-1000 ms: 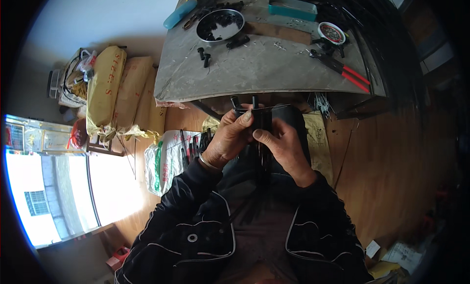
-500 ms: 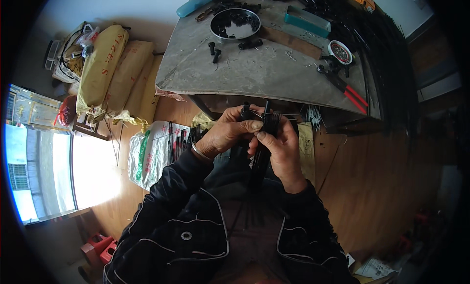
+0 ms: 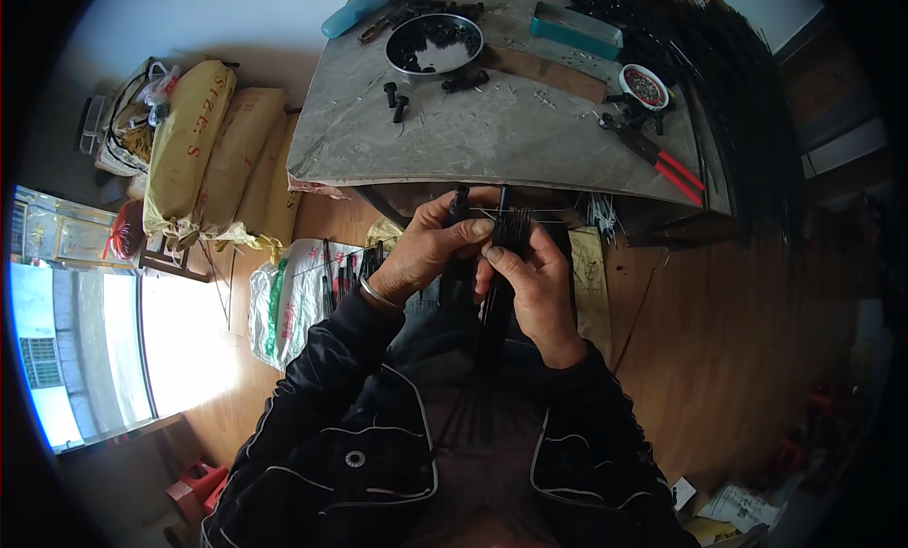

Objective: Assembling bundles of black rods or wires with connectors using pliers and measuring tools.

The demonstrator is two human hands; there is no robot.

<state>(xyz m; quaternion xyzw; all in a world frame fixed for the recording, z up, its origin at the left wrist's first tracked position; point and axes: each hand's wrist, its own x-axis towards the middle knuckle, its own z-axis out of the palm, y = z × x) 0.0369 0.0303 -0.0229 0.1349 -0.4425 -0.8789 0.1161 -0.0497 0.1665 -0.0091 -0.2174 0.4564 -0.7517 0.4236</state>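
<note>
Just off the table's near edge, my two hands meet with their thumbs almost touching. My left hand [image 3: 430, 247], with a bracelet at its wrist, is closed round a short black tubular fitting [image 3: 460, 204]. Closed on a bundle of thin black rods [image 3: 512, 228], like umbrella ribs, is my right hand [image 3: 537, 288]. A dark shaft [image 3: 503, 198] stands up from the bundle, and its lower part hangs over my lap. Fine wire [image 3: 547, 210] runs crosswise by the rods. How the parts join is hidden by my fingers.
On the grey table [image 3: 350, 141] are a round metal dish [image 3: 392, 65] of black parts, a teal tray [image 3: 577, 39], a white bowl [image 3: 645, 86] and red-handled pliers [image 3: 676, 177]. Dark rods [image 3: 747, 104] pile up at its right. Yellowish sacks [image 3: 194, 132] stand left; a plastic bag [image 3: 303, 274] lies nearer.
The table and surroundings have shifted slightly in view. Both hands keep their grip on the fitting and the rods, with only a slight change in the angle of the bundle.
</note>
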